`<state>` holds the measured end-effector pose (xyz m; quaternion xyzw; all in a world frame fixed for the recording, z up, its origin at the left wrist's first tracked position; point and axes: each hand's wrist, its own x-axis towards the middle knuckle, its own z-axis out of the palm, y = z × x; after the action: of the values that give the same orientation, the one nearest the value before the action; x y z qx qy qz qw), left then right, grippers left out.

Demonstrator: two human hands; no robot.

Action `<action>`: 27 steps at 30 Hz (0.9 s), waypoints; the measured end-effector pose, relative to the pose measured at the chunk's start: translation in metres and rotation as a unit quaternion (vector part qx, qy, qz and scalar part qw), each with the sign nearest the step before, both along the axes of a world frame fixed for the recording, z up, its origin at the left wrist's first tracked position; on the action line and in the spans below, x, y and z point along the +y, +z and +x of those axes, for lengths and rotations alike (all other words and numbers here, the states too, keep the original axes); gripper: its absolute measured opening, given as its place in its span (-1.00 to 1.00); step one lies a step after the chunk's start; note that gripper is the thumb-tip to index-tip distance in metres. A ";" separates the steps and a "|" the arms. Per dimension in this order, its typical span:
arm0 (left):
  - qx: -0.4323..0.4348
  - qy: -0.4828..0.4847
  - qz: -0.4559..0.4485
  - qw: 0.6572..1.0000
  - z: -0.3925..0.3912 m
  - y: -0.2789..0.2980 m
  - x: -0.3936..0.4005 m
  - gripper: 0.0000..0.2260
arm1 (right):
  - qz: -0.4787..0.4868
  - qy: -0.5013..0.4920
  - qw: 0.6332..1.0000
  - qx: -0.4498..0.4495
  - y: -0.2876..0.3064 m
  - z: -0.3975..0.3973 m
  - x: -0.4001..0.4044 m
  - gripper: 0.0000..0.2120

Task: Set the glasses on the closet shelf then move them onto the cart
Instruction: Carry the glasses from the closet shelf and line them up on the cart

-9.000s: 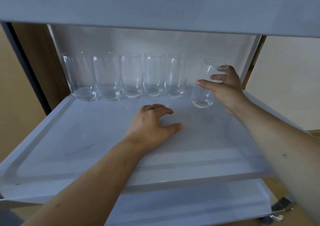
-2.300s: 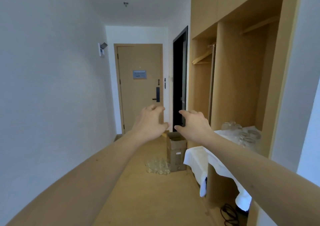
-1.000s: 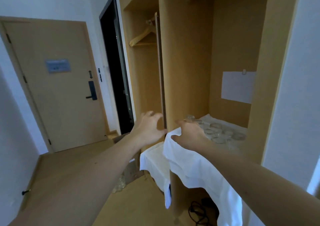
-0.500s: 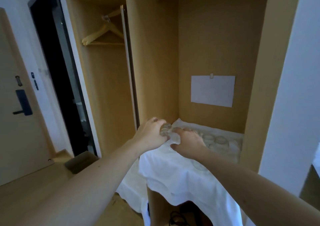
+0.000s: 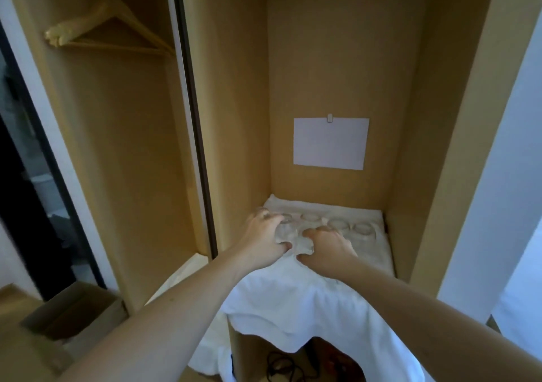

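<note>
We judge the shelf stage done and the cart stage underway; our left hand (image 5: 265, 242) and right hand (image 5: 327, 245) each curl around glasses (image 5: 363, 229) standing on the cloth-covered closet shelf (image 5: 372, 252); several remain.

A paper (image 5: 330, 143) is hanging on the back wall; hangers (image 5: 108, 27) are hanging left; a box (image 5: 73, 311) and cables (image 5: 286, 365) are lying below.

Dim, warm light fills the closet (image 5: 337, 59); cooler, bluish daylight falls on the white wall (image 5: 504, 176) at right. The doorway (image 5: 17, 161) at far left is dark. Straight edges bow outward near the borders, and the picture is soft throughout.
</note>
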<state>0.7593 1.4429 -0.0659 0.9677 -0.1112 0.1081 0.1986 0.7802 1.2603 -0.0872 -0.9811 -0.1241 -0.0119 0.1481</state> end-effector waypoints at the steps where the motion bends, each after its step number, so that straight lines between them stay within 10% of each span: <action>1: -0.004 -0.009 -0.002 1.000 0.004 -0.003 0.003 -0.46 | -0.004 -0.012 1.000 0.002 -0.003 0.001 -0.001 -0.43; 27: 0.098 -0.044 0.044 0.993 0.230 -0.043 -0.051 -0.40 | -0.032 -0.121 0.991 0.048 -0.037 0.193 -0.059 -0.48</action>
<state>0.9892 1.3916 -0.1085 0.9756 -0.1385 -0.0007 0.1706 0.9729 1.2017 -0.1245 -0.9926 0.0023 0.0215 0.1195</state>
